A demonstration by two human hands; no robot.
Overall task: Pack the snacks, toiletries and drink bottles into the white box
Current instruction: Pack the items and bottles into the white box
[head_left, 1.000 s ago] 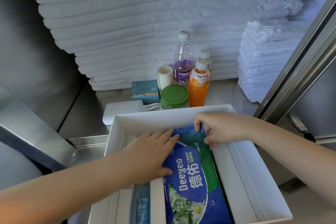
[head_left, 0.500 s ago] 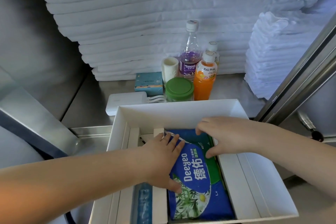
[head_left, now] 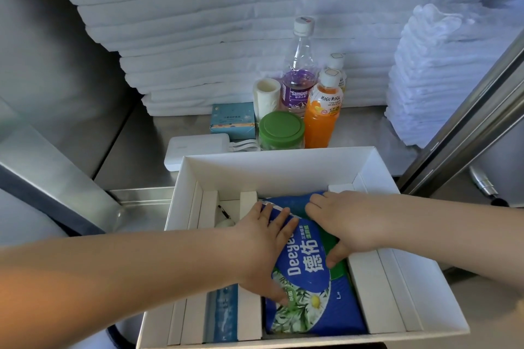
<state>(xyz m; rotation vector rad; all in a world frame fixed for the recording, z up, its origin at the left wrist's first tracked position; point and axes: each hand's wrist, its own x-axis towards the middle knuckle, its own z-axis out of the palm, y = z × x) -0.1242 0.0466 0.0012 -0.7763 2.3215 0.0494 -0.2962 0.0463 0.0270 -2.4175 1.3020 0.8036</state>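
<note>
A blue and green Deeyeo packet [head_left: 309, 286] lies flat in the middle compartment of the white box [head_left: 272, 161]. My left hand [head_left: 266, 246] presses on the packet's left side with fingers spread. On its upper right part my right hand [head_left: 346, 224] presses down, thumb on the green area. A pale blue packet [head_left: 222, 312] sits in the narrow left compartment. Behind the box stand a clear bottle with a purple label [head_left: 299, 73], an orange Mogu Mogu bottle [head_left: 323, 110], a second small bottle [head_left: 337, 65] behind it, a green-lidded jar [head_left: 281, 130], a white roll [head_left: 266, 98] and a teal box [head_left: 233, 121].
A white power bank with a cable [head_left: 198, 149] lies behind the box's far-left corner. Stacks of folded white towels [head_left: 215, 22] fill the back; another stack [head_left: 442, 73] stands at the right. A steel frame [head_left: 465, 127] slants along the right, and a metal ledge [head_left: 51, 167] along the left.
Both hands have pushed the Deeyeo packet down so that it lies flatter in the middle compartment. The view has shifted slightly closer to the box.
</note>
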